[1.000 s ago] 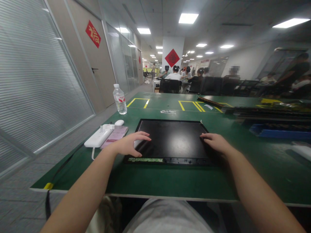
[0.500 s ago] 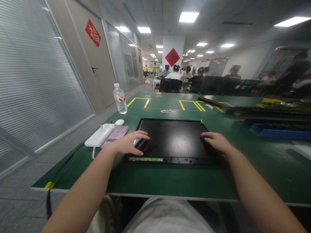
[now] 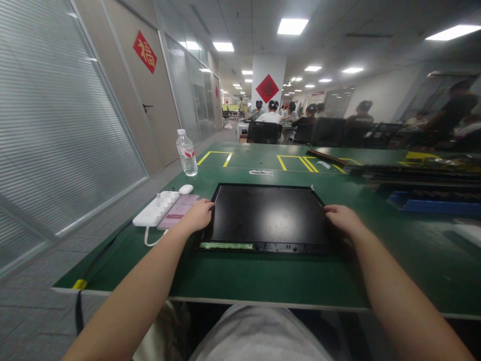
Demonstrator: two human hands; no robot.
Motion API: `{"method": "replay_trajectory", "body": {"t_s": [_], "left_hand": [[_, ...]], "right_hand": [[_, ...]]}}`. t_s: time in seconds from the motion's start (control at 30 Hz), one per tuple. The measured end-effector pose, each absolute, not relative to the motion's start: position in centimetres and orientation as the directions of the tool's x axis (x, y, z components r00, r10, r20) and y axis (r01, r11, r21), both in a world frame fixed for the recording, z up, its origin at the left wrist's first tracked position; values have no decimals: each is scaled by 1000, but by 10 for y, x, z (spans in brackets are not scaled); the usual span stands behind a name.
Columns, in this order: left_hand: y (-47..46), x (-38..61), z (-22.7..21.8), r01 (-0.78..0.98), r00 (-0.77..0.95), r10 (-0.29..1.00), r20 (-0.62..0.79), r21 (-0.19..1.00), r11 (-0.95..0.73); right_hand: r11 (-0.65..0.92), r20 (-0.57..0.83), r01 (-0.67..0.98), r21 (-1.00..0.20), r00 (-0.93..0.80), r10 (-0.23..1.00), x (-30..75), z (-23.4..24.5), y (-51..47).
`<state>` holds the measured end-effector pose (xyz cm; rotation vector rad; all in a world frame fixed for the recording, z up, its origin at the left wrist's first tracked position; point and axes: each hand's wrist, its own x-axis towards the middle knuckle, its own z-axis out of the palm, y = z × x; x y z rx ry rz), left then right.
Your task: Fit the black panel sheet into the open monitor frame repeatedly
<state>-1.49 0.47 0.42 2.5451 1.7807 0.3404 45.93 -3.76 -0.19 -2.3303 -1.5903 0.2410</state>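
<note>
A black flat panel (image 3: 267, 216) lies on the green table (image 3: 263, 273) in front of me, with a thin circuit strip along its near edge. My left hand (image 3: 198, 215) grips the panel's left edge, fingers curled over it. At the right edge, my right hand (image 3: 342, 218) holds the panel the same way, fingers bent around the side.
Left of the panel lie a white power bank (image 3: 151, 214), a phone (image 3: 177, 211) and a small white mouse (image 3: 185, 189). A water bottle (image 3: 186, 153) stands further back. Dark strips and a blue tray (image 3: 428, 204) occupy the right. People sit at desks beyond.
Both hands slid outward off the panel's top surface to its left and right edges and closed on them.
</note>
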Motion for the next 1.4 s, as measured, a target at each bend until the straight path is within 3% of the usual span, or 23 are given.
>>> {"method": "replay_trajectory", "body": {"t_s": [0.2, 0.47, 0.83, 1.17, 1.4], "left_hand": [[7, -15, 2, 923, 342, 923, 174, 120, -365], [13, -21, -2, 922, 355, 926, 126, 118, -370], [8, -20, 5, 914, 374, 923, 95, 133, -384], [11, -21, -2, 911, 340, 928, 154, 190, -366], [11, -19, -6, 925, 304, 938, 167, 186, -333]], "right_hand": [[-325, 38, 856, -401, 370, 928, 461, -4, -36], [-327, 11, 741, -586, 411, 911, 473, -21, -28], [-319, -20, 634, -705, 432, 902, 478, -26, -26], [-311, -25, 605, -733, 432, 901, 480, -29, -24], [-329, 25, 731, -597, 427, 904, 472, -21, -28]]}}
